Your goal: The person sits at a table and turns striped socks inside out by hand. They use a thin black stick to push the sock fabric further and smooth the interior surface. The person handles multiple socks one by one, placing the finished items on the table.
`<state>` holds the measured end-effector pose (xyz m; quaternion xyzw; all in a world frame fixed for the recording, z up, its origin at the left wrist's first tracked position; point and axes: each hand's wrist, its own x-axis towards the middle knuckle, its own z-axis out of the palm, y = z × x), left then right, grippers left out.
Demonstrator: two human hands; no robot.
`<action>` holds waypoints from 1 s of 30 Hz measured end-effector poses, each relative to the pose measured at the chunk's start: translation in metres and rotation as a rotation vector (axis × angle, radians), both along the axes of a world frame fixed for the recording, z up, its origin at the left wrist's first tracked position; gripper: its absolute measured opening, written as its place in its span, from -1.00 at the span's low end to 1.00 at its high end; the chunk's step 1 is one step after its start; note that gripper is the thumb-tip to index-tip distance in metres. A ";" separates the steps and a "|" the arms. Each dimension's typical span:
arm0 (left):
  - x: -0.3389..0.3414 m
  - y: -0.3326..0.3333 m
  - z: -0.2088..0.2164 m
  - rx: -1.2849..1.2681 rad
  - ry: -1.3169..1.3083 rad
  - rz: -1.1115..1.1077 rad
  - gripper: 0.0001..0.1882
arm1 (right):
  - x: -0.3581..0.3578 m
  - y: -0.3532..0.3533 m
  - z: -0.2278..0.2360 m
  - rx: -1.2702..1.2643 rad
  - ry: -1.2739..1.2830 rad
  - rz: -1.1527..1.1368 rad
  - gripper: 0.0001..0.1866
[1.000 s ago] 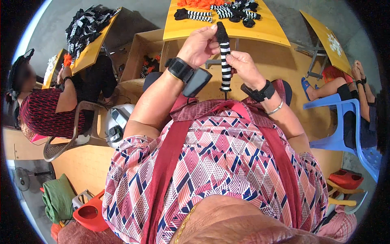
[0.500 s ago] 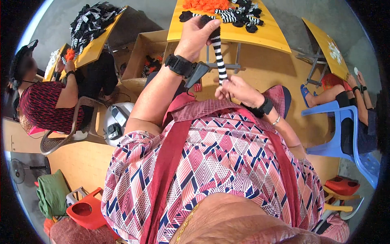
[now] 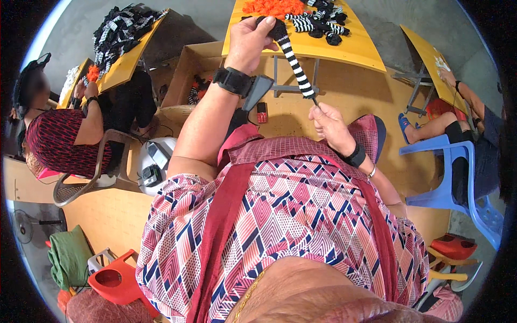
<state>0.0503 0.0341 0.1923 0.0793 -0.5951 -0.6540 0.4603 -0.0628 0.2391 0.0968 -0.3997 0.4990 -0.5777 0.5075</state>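
A black-and-white striped knitted tube [image 3: 294,65] stretches diagonally down from my left hand [image 3: 251,43]. My left hand is closed round its black upper end, thumb on top, by the near edge of the yellow table [image 3: 353,51]. Below the tube's lower end, a thin dark stick-like piece [image 3: 316,103] runs to my right hand [image 3: 330,125], whose fingers pinch it. Whether it is a rod or a strand I cannot make out. More striped knitted pieces [image 3: 318,22] and a fluffy orange heap [image 3: 274,7] lie on the table beyond my hands.
A cardboard box [image 3: 188,59] with striped and orange pieces stands left of the table. Further left, a co-worker [image 3: 64,137] sits by a table heaped with striped knits [image 3: 121,35]. Another person sits at right on a blue chair [image 3: 444,167]. A red object [image 3: 262,114] lies below the table.
The tube's lower end has swung right, and my right hand has moved right and slightly down, off the knit onto the thin dark piece. My left hand has shifted slightly left.
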 end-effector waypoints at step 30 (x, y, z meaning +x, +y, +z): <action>-0.002 0.030 -0.018 0.035 -0.084 -0.086 -0.84 | 0.001 -0.062 0.050 -0.282 0.675 -0.185 -0.73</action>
